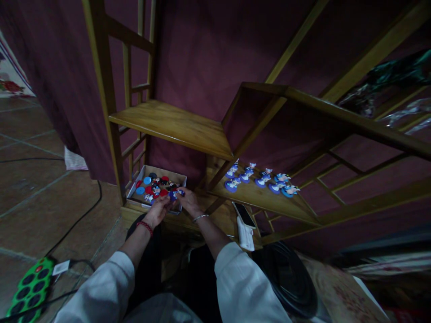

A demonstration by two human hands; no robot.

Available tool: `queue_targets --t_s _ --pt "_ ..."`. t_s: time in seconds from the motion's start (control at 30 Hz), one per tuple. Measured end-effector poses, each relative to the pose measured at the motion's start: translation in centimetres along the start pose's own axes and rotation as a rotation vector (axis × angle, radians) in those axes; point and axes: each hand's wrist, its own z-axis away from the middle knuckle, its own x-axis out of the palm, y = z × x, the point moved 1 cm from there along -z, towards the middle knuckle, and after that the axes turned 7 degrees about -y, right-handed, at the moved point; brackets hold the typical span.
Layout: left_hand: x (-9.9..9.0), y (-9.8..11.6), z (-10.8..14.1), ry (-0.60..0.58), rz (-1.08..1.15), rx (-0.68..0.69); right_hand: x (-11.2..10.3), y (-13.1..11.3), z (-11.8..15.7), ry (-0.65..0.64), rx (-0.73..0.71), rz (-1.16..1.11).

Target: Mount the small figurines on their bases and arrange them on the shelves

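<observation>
Both of my hands meet over the front edge of a shallow cardboard box (184, 179). Between them is a small figurine (173, 195) with a purple-blue base. My left hand (159, 211) pinches it from the left, and my right hand (189, 202) grips its right side. Inside the box lie several more figurines (155, 189) in red, black and blue, with loose round bases among them. Small purple and blue figurines (262, 180) stand upright in rows on the wooden shelf to the right.
A wooden shelf board (168, 125) juts out above the box. To the right, a phone (244, 215) lies by a white object (245, 234) on the lower board. A green power strip (32, 289) and cables are on the tiled floor at left. A black round object (286, 278) sits at lower right.
</observation>
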Motion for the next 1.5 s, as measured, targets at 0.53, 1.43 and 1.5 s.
queue_targets --t_s 0.53,1.43,1.5 --pt "0.3 0.1 0.3 -0.039 -0.025 -0.014 -0.2 -0.4 -0.2 0.013 0.001 0.021" --pt "-0.3 -0.2 -0.2 -0.046 -0.010 -0.011 -0.7 -0.5 -0.5 -0.083 -0.066 0.109" --pt "-0.3 -0.2 -0.1 -0.043 -0.008 -0.015 -0.7 -0.7 -0.5 -0.083 -0.091 0.129"
